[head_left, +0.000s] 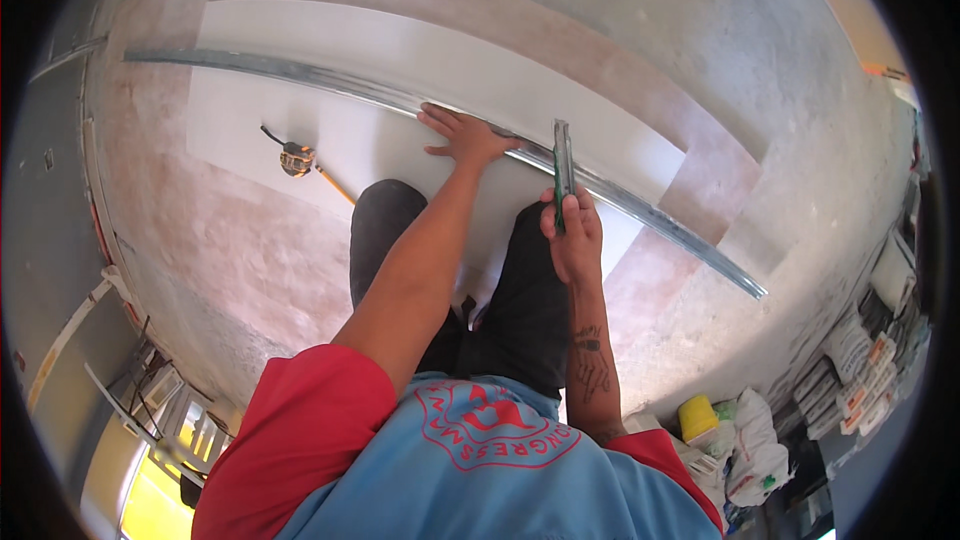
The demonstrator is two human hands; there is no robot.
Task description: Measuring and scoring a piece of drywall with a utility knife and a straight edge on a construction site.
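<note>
The left hand [467,138] rests on the rail [640,210], fingers apart; the right hand [578,237] is clamped around the knife [563,165]. The tape measure [296,159] lies on the board [245,105].

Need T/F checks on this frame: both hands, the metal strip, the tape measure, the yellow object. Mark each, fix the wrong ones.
1. The left hand rests on the metal strip. True.
2. The right hand is empty. False: it grips what looks like a green-edged cutter.
3. The tape measure lies on the white board. True.
4. The metal strip stops short of both board ends. False: it runs past both.
5. The yellow object is at the picture's lower left. False: lower right.
</note>
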